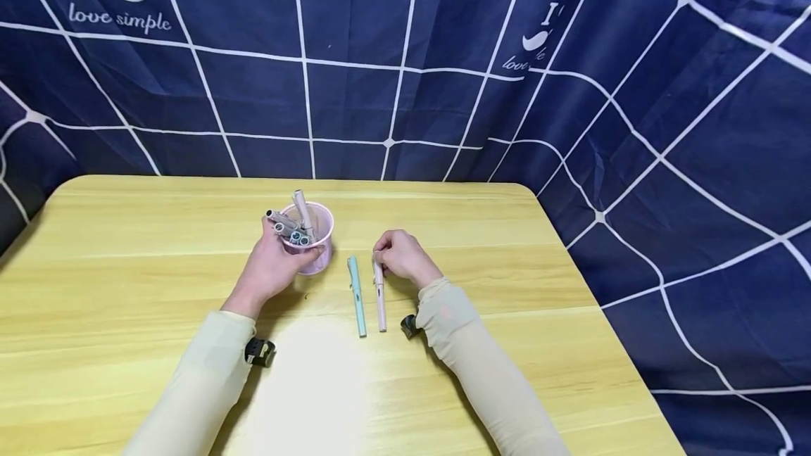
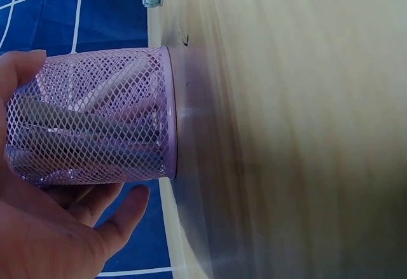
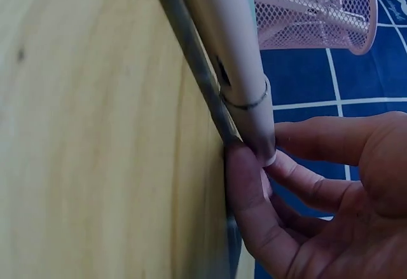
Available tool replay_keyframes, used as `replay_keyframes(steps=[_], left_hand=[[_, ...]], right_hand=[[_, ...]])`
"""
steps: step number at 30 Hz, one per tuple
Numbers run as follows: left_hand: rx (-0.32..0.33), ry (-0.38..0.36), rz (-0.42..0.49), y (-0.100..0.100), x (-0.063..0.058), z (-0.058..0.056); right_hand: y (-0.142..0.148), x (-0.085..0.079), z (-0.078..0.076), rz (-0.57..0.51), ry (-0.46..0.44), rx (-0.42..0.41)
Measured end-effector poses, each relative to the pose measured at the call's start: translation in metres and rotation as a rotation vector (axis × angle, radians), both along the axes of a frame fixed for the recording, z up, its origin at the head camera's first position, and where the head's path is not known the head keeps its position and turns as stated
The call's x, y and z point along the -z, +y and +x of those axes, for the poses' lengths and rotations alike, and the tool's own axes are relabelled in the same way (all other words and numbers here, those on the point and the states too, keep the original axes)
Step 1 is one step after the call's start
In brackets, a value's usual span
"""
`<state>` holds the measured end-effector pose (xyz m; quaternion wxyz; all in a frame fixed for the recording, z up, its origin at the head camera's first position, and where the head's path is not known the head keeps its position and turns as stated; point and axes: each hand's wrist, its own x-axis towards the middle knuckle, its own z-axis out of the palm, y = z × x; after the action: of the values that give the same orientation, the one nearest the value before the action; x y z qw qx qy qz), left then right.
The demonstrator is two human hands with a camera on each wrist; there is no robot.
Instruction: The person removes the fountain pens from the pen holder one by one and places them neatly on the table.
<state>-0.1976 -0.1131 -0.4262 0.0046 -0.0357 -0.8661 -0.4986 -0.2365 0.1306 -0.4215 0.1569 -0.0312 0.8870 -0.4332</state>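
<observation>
My left hand (image 1: 269,269) curls round a pink mesh pen cup (image 1: 321,257), its thumb on the near side and fingers behind. Several pens (image 1: 304,214) lean inside the cup, tops sticking out above the rim. In the left wrist view the mesh cup (image 2: 95,117) stands with its base on the table. To the right, my right hand (image 1: 405,257) pinches a pale pink pen (image 1: 381,301) by its far end. That pen lies along the table, or very nearly so; the right wrist view shows thumb and fingertips at its tip. Beside it lies a light teal pen (image 1: 357,298), untouched.
The wooden table (image 1: 158,259) has rounded far corners. A dark blue curtain (image 1: 355,104) with white lines hangs behind it and along the right side. Small black devices sit at the left wrist (image 1: 260,352) and right wrist (image 1: 409,326).
</observation>
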Motion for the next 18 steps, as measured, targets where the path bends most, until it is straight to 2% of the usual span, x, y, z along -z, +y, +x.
replay_keyframes(steps=[6,18], left_hand=[[0.005,0.013,-0.005,-0.0004,-0.0003,-0.0005],[0.001,0.013,-0.025,-0.0013,-0.0005,-0.0003]], right_hand=[[-0.0004,0.0031,-0.0017,0.014,0.019,-0.024],[-0.0010,0.0033,-0.0012,-0.001,0.017,-0.012]])
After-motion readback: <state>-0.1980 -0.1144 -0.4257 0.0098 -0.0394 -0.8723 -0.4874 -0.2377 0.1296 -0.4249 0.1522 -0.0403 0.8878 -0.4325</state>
